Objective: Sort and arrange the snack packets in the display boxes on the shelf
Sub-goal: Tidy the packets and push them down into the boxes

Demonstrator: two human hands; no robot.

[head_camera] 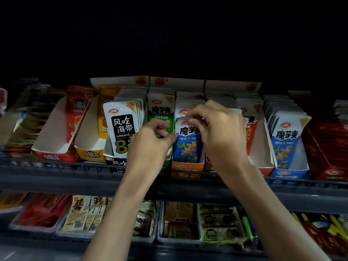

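Dim shop shelf [56,176], display boxes in a row on it. From left: red box [52,157], yellow box [92,153], kelp packets [122,127], then the left hand [150,144], its fingers curled against the green packets [160,108]; can't tell if it grips one. Right hand [220,129] pinches the top edge of the front blue packet [188,146], upright in the orange box [186,166]; blue box [290,174] further right.

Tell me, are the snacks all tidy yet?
Not yet. Done: the black seaweed packets stand neat in a row. In hand: the right hand pinches a blue packet in the orange box; the left hand curls beside the green packets. Left: the blue packet probably belongs in the blue box farther right.
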